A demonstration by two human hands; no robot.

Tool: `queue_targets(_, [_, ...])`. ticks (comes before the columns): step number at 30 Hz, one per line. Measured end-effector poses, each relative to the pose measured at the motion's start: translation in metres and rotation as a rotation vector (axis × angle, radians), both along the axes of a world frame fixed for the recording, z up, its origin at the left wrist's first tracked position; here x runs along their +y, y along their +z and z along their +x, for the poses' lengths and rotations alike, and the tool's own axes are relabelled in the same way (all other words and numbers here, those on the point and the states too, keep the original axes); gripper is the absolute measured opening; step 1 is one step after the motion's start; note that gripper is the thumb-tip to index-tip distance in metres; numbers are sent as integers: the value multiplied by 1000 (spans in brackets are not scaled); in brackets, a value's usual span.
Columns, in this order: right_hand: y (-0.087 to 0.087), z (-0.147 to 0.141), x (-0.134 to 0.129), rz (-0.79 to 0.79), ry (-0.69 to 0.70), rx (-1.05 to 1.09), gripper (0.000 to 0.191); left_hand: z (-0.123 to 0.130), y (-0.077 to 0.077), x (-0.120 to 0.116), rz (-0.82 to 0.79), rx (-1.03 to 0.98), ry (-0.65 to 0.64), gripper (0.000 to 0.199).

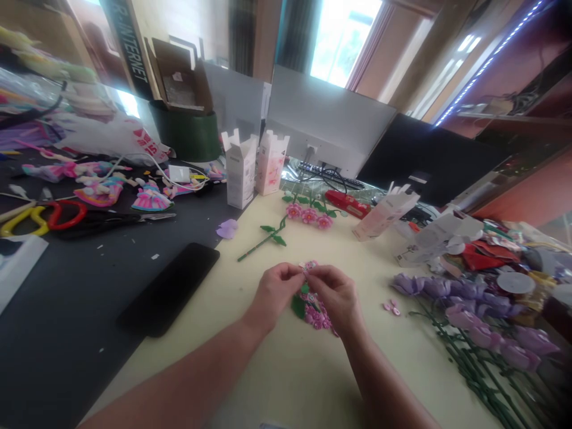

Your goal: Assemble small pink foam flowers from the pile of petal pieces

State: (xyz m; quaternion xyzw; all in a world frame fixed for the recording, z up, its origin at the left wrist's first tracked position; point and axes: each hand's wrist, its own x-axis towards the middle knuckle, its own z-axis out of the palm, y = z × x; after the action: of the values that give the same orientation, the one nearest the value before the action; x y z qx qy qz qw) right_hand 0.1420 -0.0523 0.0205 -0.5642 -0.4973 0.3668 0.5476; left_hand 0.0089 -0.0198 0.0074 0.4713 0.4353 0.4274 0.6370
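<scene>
My left hand (276, 290) and my right hand (336, 296) meet over the cream table (286, 369), fingertips pinched together on a small pink toy flower piece (309, 266). Below the fingers hangs a pink flower cluster with a green leaf (308, 308), partly hidden by my right hand. A finished green stem with three pink blossoms (308, 215) lies farther back on the table. Two loose pink petals (392, 307) lie to the right of my right hand.
A black phone (170, 287) lies on the dark mat at left, with scissors (67, 217) and toy dolls behind. Two open white cartons (254, 168) stand at the back. Purple toy flowers with green stems (482, 328) cover the right side. A monitor (328, 128) stands behind.
</scene>
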Motion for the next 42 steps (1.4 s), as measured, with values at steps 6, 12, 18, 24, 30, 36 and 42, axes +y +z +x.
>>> queue_targets(6, [2,-1,0,-6,-12,-7,9,1,-3,1,3,-6,12,18])
queue_targets(12, [-1,-3,-2,-22,-20,-3,12,1,-2,0,-3,4,22,15])
queue_targets(18, [-4,-6,-2,-12,-25,53,13,0,-3,-1,48,64,37,11])
queue_targets(24, [-7,-6,-1,-18,-42,79,13,0,-1,-3,52,59,35,11])
queue_targets(30, [-10,-6,-1,-18,-53,84,13,2,1,-5,56,33,41,11])
queue_targets(36, [-2,-1,0,-35,-28,72,12,-1,4,-2,79,75,-13,18])
queue_targets(42, [2,4,-1,18,8,-95,8,-5,1,3,87,46,-89,25])
